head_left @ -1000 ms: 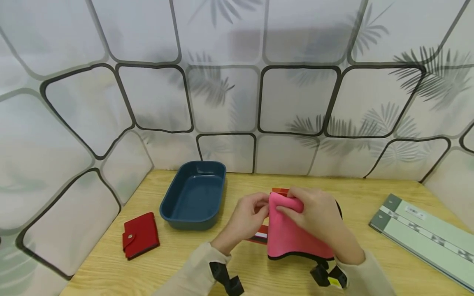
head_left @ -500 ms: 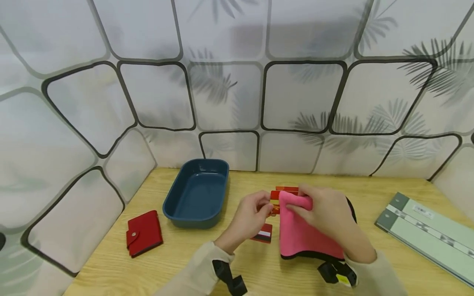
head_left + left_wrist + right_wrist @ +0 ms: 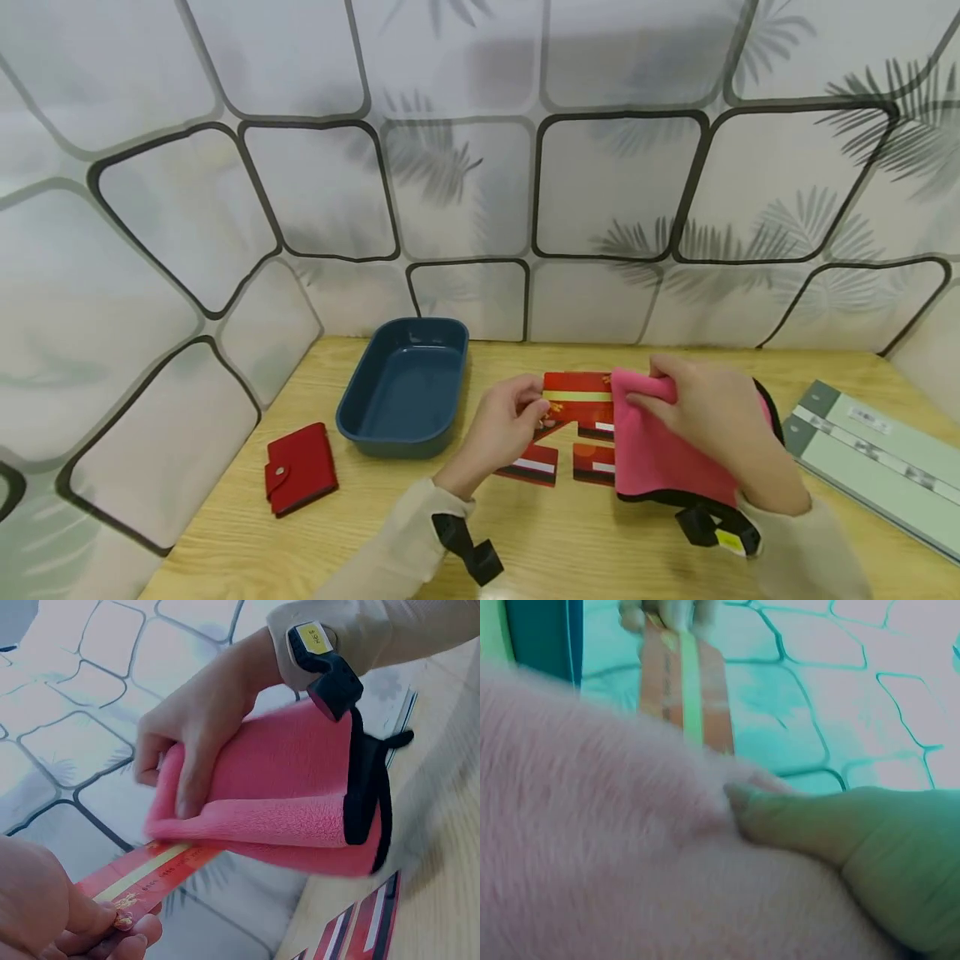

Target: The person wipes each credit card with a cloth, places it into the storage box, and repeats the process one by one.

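Observation:
My left hand [image 3: 504, 425] pinches the left end of a red card [image 3: 573, 398] with a yellow stripe, held up over the table. My right hand [image 3: 708, 412] grips a pink cloth [image 3: 667, 458] with black edging, its thumb pressed into a fold. In the left wrist view the far end of the card [image 3: 142, 876] runs under the folded cloth [image 3: 277, 769]. The right wrist view shows the thumb [image 3: 802, 817] on the fuzzy fabric and part of the card [image 3: 664, 682] beyond it. Below my hands, several red cards lie on the table, one nearer left [image 3: 534, 465], another nearer right [image 3: 592, 463].
A dark blue tray [image 3: 358, 367] stands at the back left. In front of it, further left, lies a red snap-closed card holder [image 3: 302, 471]. A pale green binder-like book [image 3: 877, 467] lies at the right. Patterned sheeting [image 3: 465, 183] rises behind the wooden table [image 3: 547, 550].
My right hand has drawn the cloth rightward along the card, so more of the card shows. Cards on the table have come into sight from behind the cloth. My left hand keeps its pinch.

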The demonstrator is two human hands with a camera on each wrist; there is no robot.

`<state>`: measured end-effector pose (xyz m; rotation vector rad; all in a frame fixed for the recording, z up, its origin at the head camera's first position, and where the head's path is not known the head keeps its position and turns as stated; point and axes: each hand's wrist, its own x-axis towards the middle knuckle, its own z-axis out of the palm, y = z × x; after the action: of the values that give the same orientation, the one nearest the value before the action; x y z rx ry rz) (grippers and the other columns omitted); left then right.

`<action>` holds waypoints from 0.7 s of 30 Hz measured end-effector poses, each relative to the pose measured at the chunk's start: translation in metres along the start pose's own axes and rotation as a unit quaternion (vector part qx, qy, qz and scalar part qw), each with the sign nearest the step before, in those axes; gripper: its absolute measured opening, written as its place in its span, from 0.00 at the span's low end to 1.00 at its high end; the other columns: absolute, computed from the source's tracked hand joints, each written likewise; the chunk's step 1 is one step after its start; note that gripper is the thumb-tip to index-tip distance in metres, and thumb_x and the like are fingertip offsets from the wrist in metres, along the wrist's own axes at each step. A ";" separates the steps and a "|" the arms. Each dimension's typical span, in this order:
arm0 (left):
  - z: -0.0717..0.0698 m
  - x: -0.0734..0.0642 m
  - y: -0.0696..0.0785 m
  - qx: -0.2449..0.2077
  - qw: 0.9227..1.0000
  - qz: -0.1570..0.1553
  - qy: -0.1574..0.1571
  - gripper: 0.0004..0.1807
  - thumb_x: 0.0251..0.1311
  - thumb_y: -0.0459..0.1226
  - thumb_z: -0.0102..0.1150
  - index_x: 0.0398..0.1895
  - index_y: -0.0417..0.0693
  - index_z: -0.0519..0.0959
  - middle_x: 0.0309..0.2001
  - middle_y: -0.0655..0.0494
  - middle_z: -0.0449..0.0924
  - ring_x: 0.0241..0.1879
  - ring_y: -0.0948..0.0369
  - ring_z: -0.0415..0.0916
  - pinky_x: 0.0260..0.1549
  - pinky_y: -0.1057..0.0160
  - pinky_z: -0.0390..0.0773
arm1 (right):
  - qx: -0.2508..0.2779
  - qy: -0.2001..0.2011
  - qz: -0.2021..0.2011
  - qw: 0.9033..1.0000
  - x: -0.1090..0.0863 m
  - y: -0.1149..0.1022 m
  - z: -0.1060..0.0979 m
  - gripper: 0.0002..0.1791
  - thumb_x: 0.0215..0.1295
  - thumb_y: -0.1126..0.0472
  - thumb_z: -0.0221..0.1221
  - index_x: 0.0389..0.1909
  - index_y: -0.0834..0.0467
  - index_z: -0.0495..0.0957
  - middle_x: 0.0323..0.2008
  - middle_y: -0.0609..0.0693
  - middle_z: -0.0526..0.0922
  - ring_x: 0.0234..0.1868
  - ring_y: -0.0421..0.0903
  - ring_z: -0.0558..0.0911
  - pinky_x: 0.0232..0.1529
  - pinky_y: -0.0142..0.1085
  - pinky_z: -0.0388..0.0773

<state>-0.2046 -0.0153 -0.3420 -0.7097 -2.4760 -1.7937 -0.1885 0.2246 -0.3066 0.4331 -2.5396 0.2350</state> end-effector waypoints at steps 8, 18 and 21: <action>-0.012 0.000 0.006 0.029 1.000 -0.007 0.005 0.08 0.66 0.26 0.50 0.44 0.33 0.77 0.32 0.42 0.84 0.27 0.60 0.78 0.26 0.70 0.75 | -0.012 0.017 0.050 0.999 0.001 0.024 -0.013 0.17 0.48 0.53 0.72 0.26 0.54 0.72 0.12 0.47 0.66 0.15 0.46 0.66 0.14 0.37 0.56; -0.033 -0.002 0.015 0.052 0.998 -0.016 0.027 0.09 0.66 0.27 0.51 0.46 0.33 0.77 0.35 0.44 0.85 0.33 0.53 0.83 0.32 0.66 0.81 | -0.001 0.052 0.024 0.998 0.001 0.012 -0.009 0.17 0.47 0.54 0.73 0.26 0.54 0.72 0.11 0.46 0.66 0.13 0.44 0.64 0.15 0.35 0.56; -0.045 -0.004 0.017 0.068 0.996 -0.006 0.051 0.07 0.65 0.26 0.52 0.43 0.35 0.78 0.34 0.45 0.85 0.31 0.56 0.82 0.31 0.65 0.80 | -0.002 0.045 0.026 0.999 0.000 0.011 -0.010 0.18 0.47 0.55 0.73 0.25 0.55 0.71 0.11 0.46 0.65 0.13 0.44 0.64 0.16 0.35 0.56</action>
<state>-0.2061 -0.0531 -0.3118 -0.5812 -2.5092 -1.6033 -0.1878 0.2370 -0.2994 0.3481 -2.4642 0.2638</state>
